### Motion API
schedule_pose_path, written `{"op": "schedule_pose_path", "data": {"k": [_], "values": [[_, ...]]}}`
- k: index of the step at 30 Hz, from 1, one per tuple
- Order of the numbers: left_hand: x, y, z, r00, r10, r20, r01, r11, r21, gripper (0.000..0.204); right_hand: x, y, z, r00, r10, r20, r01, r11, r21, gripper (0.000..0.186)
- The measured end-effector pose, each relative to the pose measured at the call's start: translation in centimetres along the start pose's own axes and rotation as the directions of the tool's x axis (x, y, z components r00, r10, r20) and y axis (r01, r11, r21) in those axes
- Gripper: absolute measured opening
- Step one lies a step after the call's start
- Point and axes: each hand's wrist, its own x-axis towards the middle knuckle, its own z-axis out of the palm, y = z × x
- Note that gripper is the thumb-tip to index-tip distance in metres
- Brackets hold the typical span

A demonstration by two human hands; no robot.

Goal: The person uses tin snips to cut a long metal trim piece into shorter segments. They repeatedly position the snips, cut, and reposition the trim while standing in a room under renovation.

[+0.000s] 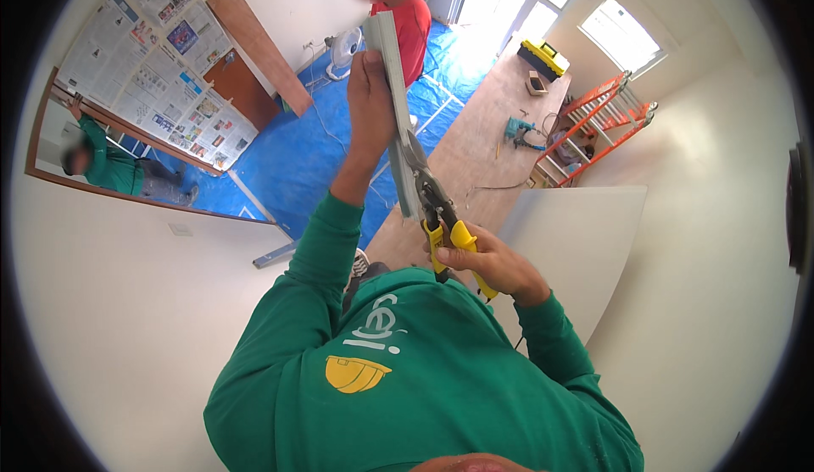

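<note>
My left hand [370, 103] is wrapped round a long grey metal channel [391, 52], held up lengthwise in front of my chest. In my right hand [502, 262] is a pair of tin snips [437, 199] with yellow handles. The snips' jaws lie against the channel's right edge, below my left hand. My right fingers and thumb close round the handles, which stand somewhat apart. How far the blades reach into the metal I cannot tell.
On a long wooden board [475, 171] lie a blue power tool [524, 133] and a black-and-yellow toolbox [543, 59]. An orange stepladder [598, 124] stands right. A person in red [413, 36] is ahead, near a white fan [343, 51]. Blue sheeting [297, 163] covers the floor; a white panel [577, 243] is close right.
</note>
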Motion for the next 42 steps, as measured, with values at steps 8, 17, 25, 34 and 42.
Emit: {"op": "schedule_pose_path", "data": {"k": [8, 17, 25, 34, 42], "values": [[-0.9, -0.8, 0.2, 0.996, -0.084, 0.032, 0.085, 0.996, -0.025, 0.054, 0.9, 1.0, 0.1, 0.998, -0.014, -0.059, 0.016, 0.999, 0.032, 0.05], [-2.8, -3.4, -0.9, 0.989, -0.14, 0.035, 0.14, 0.99, 0.021, 0.052, 1.7, 3.8, 0.5, 0.997, 0.028, -0.078, -0.031, 0.999, -0.032, 0.048], [-4.1, -3.6, -0.4, 0.986, -0.061, 0.153, 0.055, 0.997, 0.044, 0.054, 2.3, 6.0, 2.9, 0.973, -0.129, -0.19, 0.12, 0.991, -0.058, 0.042], [-2.4, -3.3, -1.8, 0.969, -0.044, 0.243, 0.026, 0.997, 0.078, 0.052, 3.3, 5.2, 2.7, 0.989, 0.029, -0.146, -0.045, 0.993, -0.113, 0.033], [-1.6, -4.0, -3.0, 0.989, -0.079, 0.129, 0.075, 0.997, 0.035, 0.053, 1.9, 1.3, 1.2, 0.987, 0.152, -0.05, -0.157, 0.978, -0.135, 0.045]]}}
